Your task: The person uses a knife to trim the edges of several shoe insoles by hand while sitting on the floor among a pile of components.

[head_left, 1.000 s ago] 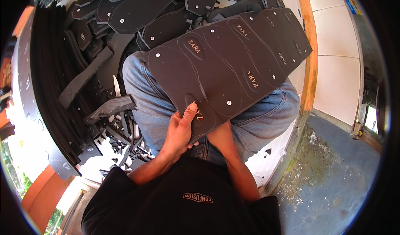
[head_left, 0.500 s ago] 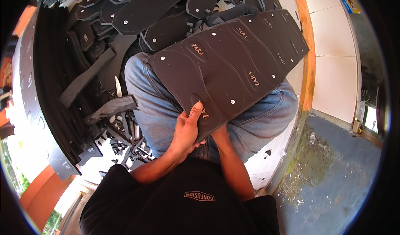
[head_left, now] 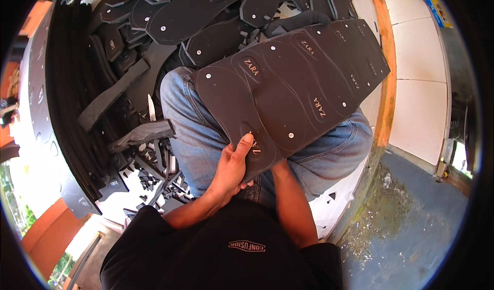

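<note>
R hand (head_left: pixel 280 169) mostly under blk sheet (head_left: pixel 285 95)

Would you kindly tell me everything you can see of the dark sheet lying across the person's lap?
The sheet is brownish-black, matte and thin, like foam or rubber. Pressed sole outlines, oval patches with gold-coloured lettering and small white dots mark its face. It looks uncut and mostly flat, slanting toward the upper right across the jeans. The left hand grips its near corner, thumb on top; the right hand is mostly hidden beneath, its grip unclear.
</note>
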`<action>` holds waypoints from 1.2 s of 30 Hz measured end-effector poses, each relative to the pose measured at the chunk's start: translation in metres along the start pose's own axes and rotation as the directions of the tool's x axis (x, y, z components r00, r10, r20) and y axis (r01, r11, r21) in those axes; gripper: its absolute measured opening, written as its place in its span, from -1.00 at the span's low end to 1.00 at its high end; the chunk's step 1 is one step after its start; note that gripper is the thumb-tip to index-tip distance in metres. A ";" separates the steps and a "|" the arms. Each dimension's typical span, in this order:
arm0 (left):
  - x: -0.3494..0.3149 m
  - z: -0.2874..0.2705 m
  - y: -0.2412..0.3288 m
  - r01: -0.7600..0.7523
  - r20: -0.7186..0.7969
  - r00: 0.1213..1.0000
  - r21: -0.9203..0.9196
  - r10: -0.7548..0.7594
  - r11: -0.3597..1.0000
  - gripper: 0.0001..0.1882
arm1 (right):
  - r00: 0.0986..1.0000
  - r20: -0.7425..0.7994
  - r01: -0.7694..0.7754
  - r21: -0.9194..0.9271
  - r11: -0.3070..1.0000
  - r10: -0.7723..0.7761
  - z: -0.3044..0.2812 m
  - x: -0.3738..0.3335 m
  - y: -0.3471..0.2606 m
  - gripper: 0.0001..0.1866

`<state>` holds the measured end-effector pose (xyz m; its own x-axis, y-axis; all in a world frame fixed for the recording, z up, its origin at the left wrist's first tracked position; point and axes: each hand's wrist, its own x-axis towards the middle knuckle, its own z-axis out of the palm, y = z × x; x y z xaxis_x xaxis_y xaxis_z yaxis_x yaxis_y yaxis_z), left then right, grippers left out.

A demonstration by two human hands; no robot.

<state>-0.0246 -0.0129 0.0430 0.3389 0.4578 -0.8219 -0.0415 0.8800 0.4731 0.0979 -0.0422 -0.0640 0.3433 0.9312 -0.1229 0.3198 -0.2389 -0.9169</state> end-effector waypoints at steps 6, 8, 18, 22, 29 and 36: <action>-0.002 -0.002 0.003 0.015 0.007 1.000 0.010 -0.015 1.000 -0.54 | 0.998 0.036 0.045 -0.068 0.997 -0.043 -0.002 0.023 -0.010 -0.64; -0.003 -0.003 0.005 0.023 0.022 0.999 0.019 -0.023 1.000 -0.53 | 0.998 0.053 0.050 -0.085 0.995 -0.046 -0.003 0.029 -0.012 -0.64; -0.004 -0.009 0.008 0.026 0.005 1.000 0.051 -0.026 0.998 -0.53 | 0.992 0.115 0.068 -0.146 0.987 -0.051 -0.012 0.057 -0.020 -0.63; -0.007 -0.013 0.008 0.057 0.007 0.998 0.046 -0.057 0.997 -0.56 | 0.990 0.130 0.069 -0.160 0.985 -0.048 -0.008 0.073 -0.025 -0.62; -0.025 -0.024 0.014 0.018 -0.009 1.000 0.082 -0.018 0.996 -0.55 | 0.988 0.153 0.036 -0.195 0.980 -0.006 0.003 0.092 -0.038 -0.60; -0.062 -0.100 -0.036 -0.306 0.250 0.932 0.154 0.262 0.939 -0.65 | 0.942 0.217 -0.212 -0.204 0.956 0.255 0.017 0.118 -0.076 -0.58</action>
<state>-0.1379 -0.0602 0.0456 0.5400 0.6260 -0.5626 0.0024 0.6672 0.7448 0.0994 0.0900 -0.0151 0.2137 0.8763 -0.4318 0.4127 -0.4816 -0.7731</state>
